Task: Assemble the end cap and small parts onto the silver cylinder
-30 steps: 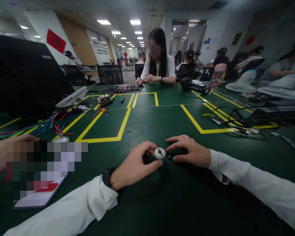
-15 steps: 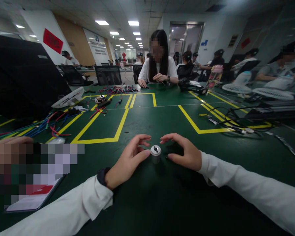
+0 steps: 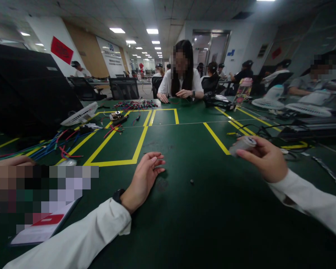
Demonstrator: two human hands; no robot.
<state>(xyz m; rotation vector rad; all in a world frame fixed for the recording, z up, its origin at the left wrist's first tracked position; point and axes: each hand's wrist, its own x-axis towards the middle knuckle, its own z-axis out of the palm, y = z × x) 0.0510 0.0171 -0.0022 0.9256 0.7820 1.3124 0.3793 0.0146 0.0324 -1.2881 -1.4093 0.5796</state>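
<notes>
My right hand (image 3: 268,158) grips a silver metal cylinder (image 3: 242,145) between thumb and fingers. It holds the cylinder tilted above the table, over the yellow tape at right. My left hand (image 3: 145,179) rests on its edge on the green table (image 3: 179,231), holding nothing, its fingers loosely bent and a little apart. A small dark ring-like part (image 3: 192,182) lies on the table to the right of my left hand; its exact kind is too small to tell.
Coloured wires (image 3: 47,147) and a white fan (image 3: 80,114) lie at left, near another person's hand (image 3: 11,173) and a blurred-out sheet. Across the table a person (image 3: 182,82) sits by a wire pile (image 3: 138,105). Black cables (image 3: 261,130) lie at right.
My right hand has closed on the metal cylinder, lifted it and carried it to the right. My left hand has drawn slightly back to the left. The small ring-like part now shows fully.
</notes>
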